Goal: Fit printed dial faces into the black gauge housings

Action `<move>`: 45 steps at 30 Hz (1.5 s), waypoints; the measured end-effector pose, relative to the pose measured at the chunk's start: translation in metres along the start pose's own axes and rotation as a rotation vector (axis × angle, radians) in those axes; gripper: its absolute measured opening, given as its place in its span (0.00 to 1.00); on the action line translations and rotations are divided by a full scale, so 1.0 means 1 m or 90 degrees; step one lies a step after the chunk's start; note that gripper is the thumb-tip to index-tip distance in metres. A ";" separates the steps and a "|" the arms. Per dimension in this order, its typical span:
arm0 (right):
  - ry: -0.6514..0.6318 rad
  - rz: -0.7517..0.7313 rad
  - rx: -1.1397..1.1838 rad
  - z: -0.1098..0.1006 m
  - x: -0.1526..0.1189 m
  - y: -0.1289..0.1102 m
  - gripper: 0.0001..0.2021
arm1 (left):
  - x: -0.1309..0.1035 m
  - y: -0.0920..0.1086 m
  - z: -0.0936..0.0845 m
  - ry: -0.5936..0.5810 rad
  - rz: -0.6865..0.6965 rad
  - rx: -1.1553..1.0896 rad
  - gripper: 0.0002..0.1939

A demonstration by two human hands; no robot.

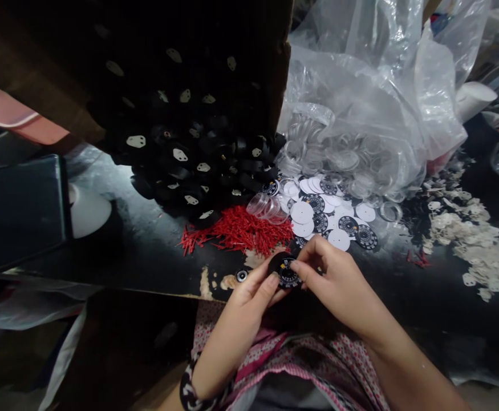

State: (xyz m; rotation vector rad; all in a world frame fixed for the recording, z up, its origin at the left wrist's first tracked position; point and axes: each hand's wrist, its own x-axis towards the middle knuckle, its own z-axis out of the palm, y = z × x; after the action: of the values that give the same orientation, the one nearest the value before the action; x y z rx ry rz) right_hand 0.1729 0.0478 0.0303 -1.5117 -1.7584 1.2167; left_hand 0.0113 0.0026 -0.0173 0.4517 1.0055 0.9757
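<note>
Far to the left of the hands, a dark flat panel (24, 214) stands at the edge of the table (155, 260), just beside a white rounded object (90, 212). Beyond the hands and to their left, black round parts (181, 177) lie heaped at the opening of a cardboard box (56, 100). Red slender pieces (240, 228) form a pile nearer the hands. The left hand (251, 291) is closed around a black dial (288, 278), gripping its rim, marked face up. The right hand (332, 271) is curled, thumb against that face; from here I cannot tell whether its fingertips grasp anything. Just beyond it lie white and black discs (303, 212), then clear rings (347, 160) under a plastic bag (360, 85). Farther right, off-white pieces (458, 228) are scattered.
</note>
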 end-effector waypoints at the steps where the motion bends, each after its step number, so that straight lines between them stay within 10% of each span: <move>1: -0.008 -0.002 -0.011 -0.002 0.001 -0.001 0.05 | 0.000 0.002 0.000 -0.005 -0.011 0.002 0.17; 22: -0.020 0.034 -0.019 -0.001 0.005 0.006 0.06 | 0.003 0.006 0.000 -0.045 -0.018 0.033 0.17; 33: -0.061 -0.038 -0.012 0.003 -0.034 0.011 0.10 | -0.018 0.002 -0.011 -0.045 0.083 0.426 0.18; 45: -0.072 -0.187 -0.587 0.027 0.023 0.000 0.06 | -0.016 0.005 -0.017 0.161 0.097 -0.119 0.11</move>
State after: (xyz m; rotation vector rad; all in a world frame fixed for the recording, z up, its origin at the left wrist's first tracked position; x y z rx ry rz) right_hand 0.1443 0.0615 0.0142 -1.5351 -2.6996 0.3219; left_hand -0.0085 -0.0098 -0.0142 0.2549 1.1056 1.2752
